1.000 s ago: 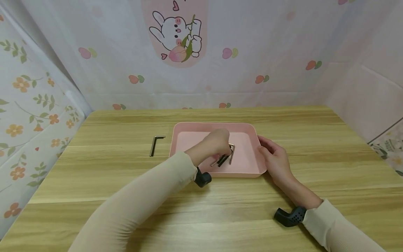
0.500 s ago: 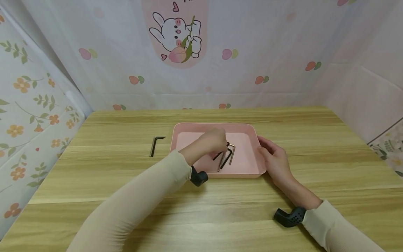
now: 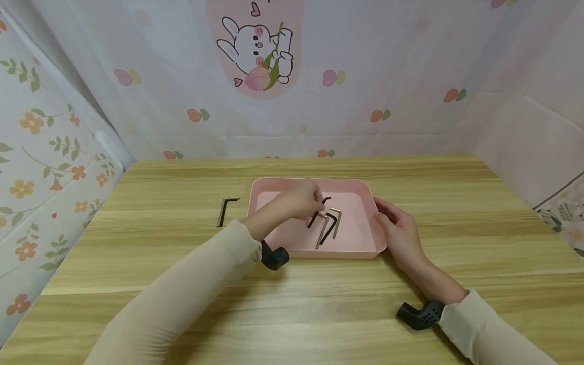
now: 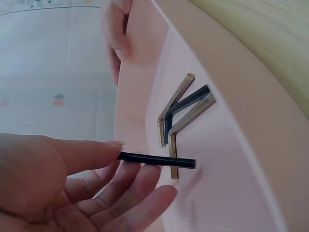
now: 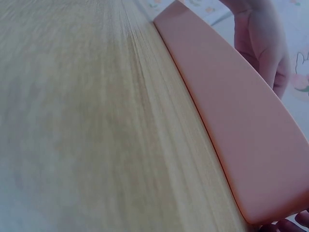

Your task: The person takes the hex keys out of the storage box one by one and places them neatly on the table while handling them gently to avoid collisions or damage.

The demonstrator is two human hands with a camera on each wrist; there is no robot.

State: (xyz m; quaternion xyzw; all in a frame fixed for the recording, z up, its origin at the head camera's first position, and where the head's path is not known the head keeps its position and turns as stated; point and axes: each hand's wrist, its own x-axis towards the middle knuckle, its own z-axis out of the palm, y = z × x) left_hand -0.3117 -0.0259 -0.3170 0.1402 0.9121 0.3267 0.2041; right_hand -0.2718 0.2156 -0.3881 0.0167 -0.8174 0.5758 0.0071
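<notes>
My left hand (image 3: 296,201) is over the pink tray (image 3: 358,230), pinching a black hex key (image 4: 164,160) between thumb and fingers. In the left wrist view its other fingers spread out below the key. Beside it on the tray floor lie another black hex key (image 3: 329,232) and two brass-coloured hex keys, one on the right (image 3: 338,224) and one on the left (image 3: 322,234). My right hand (image 3: 400,233) grips the tray's right wall, thumb over the rim. Only its fingertips (image 5: 286,226) show in the right wrist view.
Left of the tray, a larger hex key (image 3: 222,211) lies on the wooden table (image 3: 292,309). A patterned curtain (image 3: 356,45) hangs behind the table, and a floral cloth (image 3: 45,177) hangs at the left.
My left hand has drawn back leftward from the group of hex keys, bringing one black key apart from the others. The right hand and the tray have stayed put.
</notes>
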